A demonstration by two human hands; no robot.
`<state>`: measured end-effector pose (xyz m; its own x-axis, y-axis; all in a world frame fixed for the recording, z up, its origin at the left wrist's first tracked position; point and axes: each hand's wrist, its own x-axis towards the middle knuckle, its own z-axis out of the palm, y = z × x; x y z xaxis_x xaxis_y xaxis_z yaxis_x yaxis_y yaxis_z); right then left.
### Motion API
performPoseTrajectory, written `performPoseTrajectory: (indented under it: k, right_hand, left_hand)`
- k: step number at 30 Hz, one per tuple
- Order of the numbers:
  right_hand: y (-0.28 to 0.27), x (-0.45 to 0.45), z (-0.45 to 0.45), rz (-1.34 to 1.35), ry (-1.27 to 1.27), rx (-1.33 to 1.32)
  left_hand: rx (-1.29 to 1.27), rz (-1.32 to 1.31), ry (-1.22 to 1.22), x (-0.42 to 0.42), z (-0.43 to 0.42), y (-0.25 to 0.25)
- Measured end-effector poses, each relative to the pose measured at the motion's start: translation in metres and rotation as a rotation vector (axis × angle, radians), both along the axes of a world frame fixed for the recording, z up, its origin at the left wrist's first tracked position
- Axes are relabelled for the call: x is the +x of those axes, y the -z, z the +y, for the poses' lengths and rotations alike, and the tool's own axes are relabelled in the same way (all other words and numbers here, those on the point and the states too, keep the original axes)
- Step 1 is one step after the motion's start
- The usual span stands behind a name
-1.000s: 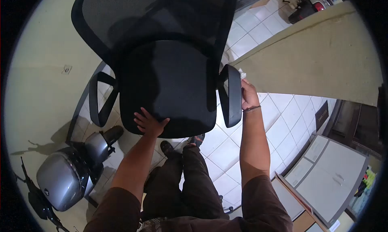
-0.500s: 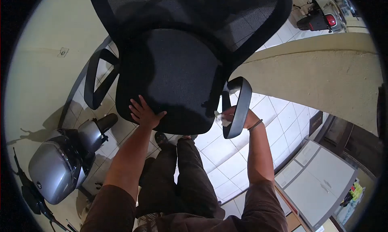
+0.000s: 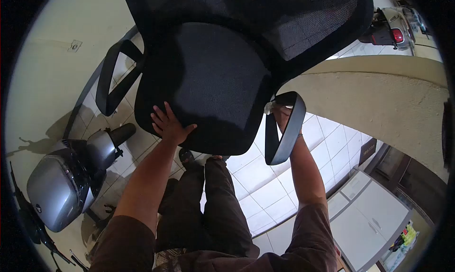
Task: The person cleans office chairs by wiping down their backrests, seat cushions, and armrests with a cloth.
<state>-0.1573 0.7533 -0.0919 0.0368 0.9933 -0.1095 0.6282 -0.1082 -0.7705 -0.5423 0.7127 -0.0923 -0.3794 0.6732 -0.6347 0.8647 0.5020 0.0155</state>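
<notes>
A black office chair with a mesh back (image 3: pixel 322 30) stands in front of me. My left hand (image 3: pixel 168 126) lies on the front left part of its dark seat (image 3: pixel 213 82), fingers spread. My right hand (image 3: pixel 283 114) reaches through the loop of the right armrest (image 3: pixel 290 141), partly hidden behind its outer bar. A crumpled white cloth or tissue (image 3: pixel 268 108) is pinched at that hand's fingertips, by the armrest's upper inner end beside the seat. The left armrest (image 3: pixel 108 84) is untouched.
A grey scooter (image 3: pixel 59 191) stands at the left along the wall. Another scooter (image 3: pixel 395 32) is parked at the far upper right. A low beige wall (image 3: pixel 369 89) runs along the right, with a white cabinet (image 3: pixel 367 220) at the lower right. White tiles (image 3: pixel 265 196) cover the floor.
My right hand has moved up and away from the seat's front right corner with the white wad, towards the armrest's upper end. My left hand stays on the seat. The view has turned slightly.
</notes>
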Motion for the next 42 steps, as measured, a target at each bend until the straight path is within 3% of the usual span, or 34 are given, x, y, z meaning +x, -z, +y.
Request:
performPoseTrajectory:
  k: [4,6,7,9,10,12,13,15,19,22,25,27,29,31,35,37,38,40,42]
  right_hand:
    - [0.017,0.022,-0.017,0.087,0.023,-0.020]
    - [-0.009,0.032,-0.030,-0.324,-0.135,-0.067]
    - [-0.009,0.035,-0.038,-0.226,-0.124,0.012]
    - [-0.024,0.019,-0.053,0.324,0.201,-0.041]
    - [-0.019,0.021,-0.055,0.323,0.212,-0.038]
    - [-0.007,0.026,-0.056,0.688,0.253,-0.103]
    - [-0.015,0.022,-0.052,0.689,0.268,-0.098]
    - [-0.053,0.000,-0.036,0.986,0.469,-0.049]
    - [-0.045,-0.002,-0.042,1.066,0.635,0.003]
    - [-0.047,0.004,-0.079,1.150,0.433,0.046]
    - [-0.053,-0.024,-0.114,1.072,0.832,0.066]
    - [-0.047,-0.045,-0.144,1.123,1.055,-0.108]
    - [-0.047,-0.071,-0.169,1.391,1.068,-0.213]
    - [-0.071,-0.103,-0.173,1.676,1.092,0.011]
    - [-0.056,-0.119,-0.169,1.737,1.084,0.158]
    - [-0.029,-0.111,-0.154,1.607,1.127,-0.109]
    - [-0.027,-0.105,-0.143,1.620,1.139,-0.100]
    - [-0.019,-0.088,-0.115,1.229,1.047,-0.235]
    - [0.009,-0.072,-0.097,1.108,0.927,-0.192]
  left_hand:
    - [0.015,0.000,0.013,-0.003,-0.001,0.002]
    - [0.028,0.002,0.021,-0.003,-0.001,0.000]
    - [0.037,-0.003,0.021,-0.002,0.000,0.000]
    - [0.024,0.001,0.022,-0.004,0.000,0.002]
    - [0.024,0.000,0.033,-0.005,0.000,0.003]
    - [0.028,0.036,0.038,-0.004,0.000,0.005]
    - [0.028,0.035,0.053,-0.004,0.000,0.006]
    - [0.041,0.050,0.039,-0.002,-0.001,0.004]
    - [-0.007,0.087,0.061,0.002,0.005,0.003]
    - [0.017,0.124,0.068,-0.001,0.000,0.010]
    - [0.039,0.129,0.097,-0.002,0.000,0.009]
    - [0.021,0.152,0.085,-0.001,0.003,0.007]
    - [0.008,0.168,0.110,-0.002,0.004,0.003]
    - [-0.003,0.176,0.140,-0.001,0.008,0.004]
    - [0.013,0.242,0.178,-0.004,0.008,0.005]
    - [0.012,0.271,0.202,-0.012,0.006,0.010]
    - [0.056,0.272,0.242,-0.019,0.004,0.015]
    - [0.109,0.283,0.295,-0.025,0.005,0.021]
    - [0.083,0.283,0.234,-0.025,0.006,0.017]
